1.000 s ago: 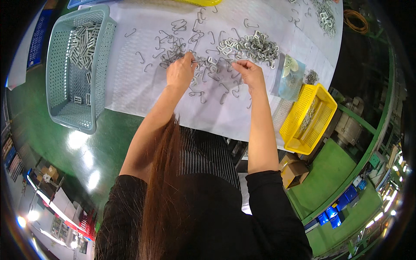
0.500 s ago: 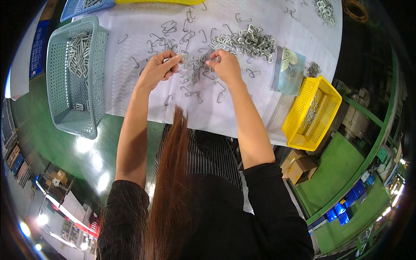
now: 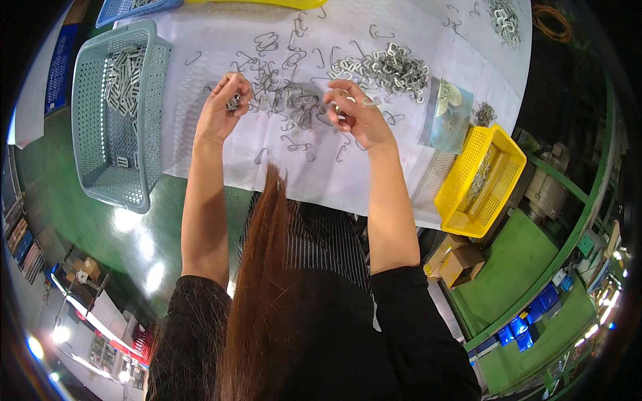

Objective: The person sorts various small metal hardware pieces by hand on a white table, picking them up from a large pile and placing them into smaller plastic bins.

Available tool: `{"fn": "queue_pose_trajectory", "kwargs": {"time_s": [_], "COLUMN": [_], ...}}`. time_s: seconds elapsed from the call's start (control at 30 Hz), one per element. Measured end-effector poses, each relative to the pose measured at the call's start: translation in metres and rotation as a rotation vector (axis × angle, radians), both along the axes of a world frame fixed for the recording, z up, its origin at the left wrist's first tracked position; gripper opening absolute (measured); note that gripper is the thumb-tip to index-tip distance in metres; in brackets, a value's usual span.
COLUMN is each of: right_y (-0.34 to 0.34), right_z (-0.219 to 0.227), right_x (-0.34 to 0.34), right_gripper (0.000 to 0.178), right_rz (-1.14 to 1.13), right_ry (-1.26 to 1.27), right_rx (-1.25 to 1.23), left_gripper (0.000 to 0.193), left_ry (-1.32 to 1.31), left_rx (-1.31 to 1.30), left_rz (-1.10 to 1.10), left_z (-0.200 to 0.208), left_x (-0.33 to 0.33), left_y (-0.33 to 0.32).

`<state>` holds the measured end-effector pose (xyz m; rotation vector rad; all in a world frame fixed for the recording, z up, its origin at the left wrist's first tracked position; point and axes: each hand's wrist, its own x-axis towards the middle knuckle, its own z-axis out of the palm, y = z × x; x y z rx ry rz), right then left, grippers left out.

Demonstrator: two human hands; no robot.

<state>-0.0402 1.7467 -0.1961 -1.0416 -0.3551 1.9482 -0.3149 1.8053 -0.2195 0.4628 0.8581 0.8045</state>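
Observation:
Over the white-covered table, my left hand [image 3: 226,105] is closed round small grey metal pieces [image 3: 233,102] that show between its fingers. My right hand [image 3: 358,115] is curled, with a small pale metal piece [image 3: 372,102] sticking out beside its fingers; the rest of its grip is hidden. Between the hands lies a loose cluster of metal pieces [image 3: 302,103], partly blurred, with bent wire hooks [image 3: 266,42] scattered around it. Behind my right hand is a heap of metal links [image 3: 398,70].
A grey-blue basket [image 3: 81,127] holding metal pieces stands at the left. At the right are a yellow basket [image 3: 460,179] with wire parts, a clear plastic bag [image 3: 445,123] and a small wire heap [image 3: 484,113]. Another heap of links [image 3: 503,23] lies far right.
My left hand has drawn back left toward the basket, its fingers closing round metal pieces. My right hand has shifted right and turned, away from the cluster between the hands.

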Motion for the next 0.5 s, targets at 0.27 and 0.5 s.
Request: {"fn": "queue_pose_trajectory", "kwargs": {"time_s": [0.27, 0.5], "right_y": [0.034, 0.025], "right_z": [-0.040, -0.048], "right_x": [-0.066, -0.038], "right_gripper": [0.024, 0.022], "right_rz": [0.429, 0.375], "right_ry": [-1.556, -0.987], "right_rx": [0.455, 0.323], "left_gripper": [0.024, 0.021], "left_ry": [1.475, 0.909], "left_rx": [0.454, 0.150], "left_rz": [-0.280, -0.345], "left_z": [-0.013, 0.008], "left_x": [0.037, 0.019], "left_y": [-0.041, -0.028]}}
